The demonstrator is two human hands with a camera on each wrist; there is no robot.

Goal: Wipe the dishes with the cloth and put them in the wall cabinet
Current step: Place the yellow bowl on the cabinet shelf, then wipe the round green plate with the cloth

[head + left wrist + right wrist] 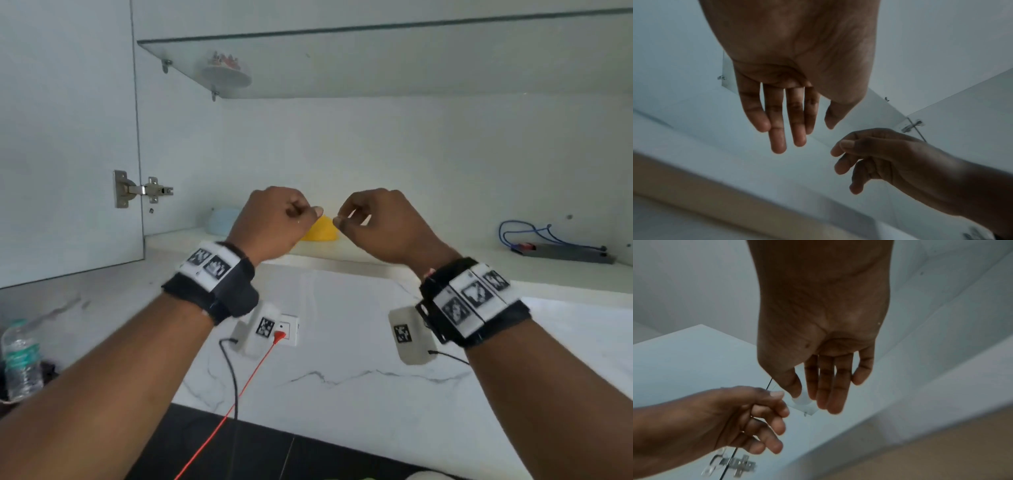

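Both my hands are raised in front of the open wall cabinet's lower shelf [376, 255]. My left hand [284, 216] and right hand [363, 219] hold nothing; their fingers are loosely curled and the fingertips nearly meet. In the wrist views the left hand [785, 116] and right hand [828, 381] show relaxed, empty fingers. A yellow bowl [322, 231] sits upside down on the shelf just behind the hands. A pale blue bowl [222, 221] stands at the shelf's left end. A white patterned bowl [226, 70] rests on the glass shelf [394, 65] above. No cloth is in view.
The cabinet door [65, 137] stands open at the left on its hinge [145, 190]. A dark box with blue cables [561, 251] lies at the shelf's right end. Below are a wall socket with a red plug [282, 334] and a water bottle [20, 359].
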